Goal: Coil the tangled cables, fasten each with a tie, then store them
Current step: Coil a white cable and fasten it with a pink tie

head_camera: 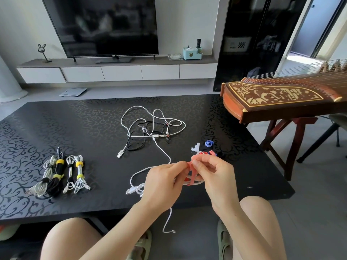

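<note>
Knees: bare knees (pixel 71 239) nearest, over green sandals (pixel 223 241).
Left hand (pixel 163 182): fingers curled, thumb and forefinger pinching the top of the red tie (pixel 191 177).
Right hand (pixel 216 175): thumb and forefinger pinch the same tie just beside the left fingertips, other fingers loosely bent.
White cable (pixel 139 189): partly coiled under both hands at the near table edge, the tie looped round it, one end hanging off the edge.
Tangled cables (pixel 152 128): white and black, mid-table, farther back.
Tied bundles (pixel 62 175): four, near left, side by side.
Spare ties (pixel 209 143): just beyond the right hand.
Table (pixel 75 128): black, patterned.
</note>
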